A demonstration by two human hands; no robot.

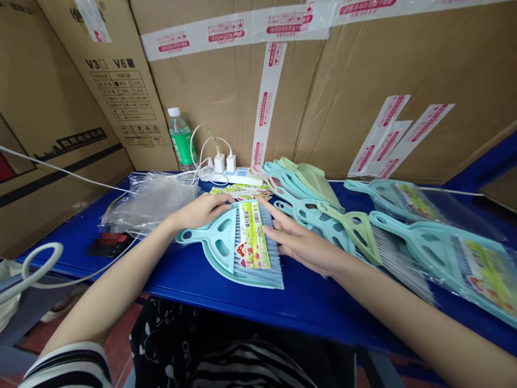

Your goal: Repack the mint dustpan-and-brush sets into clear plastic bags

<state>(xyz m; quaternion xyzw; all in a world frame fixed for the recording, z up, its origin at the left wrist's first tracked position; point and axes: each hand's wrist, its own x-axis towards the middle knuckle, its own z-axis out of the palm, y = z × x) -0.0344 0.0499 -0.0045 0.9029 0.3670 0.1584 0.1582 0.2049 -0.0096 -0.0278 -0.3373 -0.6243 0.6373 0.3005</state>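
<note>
A light blue dustpan (214, 264) lies on the blue table with a matching brush (222, 229) on top of it, handles pointing left. Across the grey bristles rests a yellow-green printed card (254, 237). My left hand (204, 209) is at the upper left edge of the set, its fingers curled against the top of the brush; what the fingertips grip is partly hidden. On the other side, my right hand (297, 237) has its fingers spread, with the fingertips by the card's right edge and the bristles.
Clear plastic bags (151, 202) lie at the left. Behind stand a bottle (181, 140) and a power strip (242, 177). To the right are stacked dustpans (315, 180), loose brushes (357, 229) and bagged sets (440, 248). Cardboard (226, 75) closes off the back.
</note>
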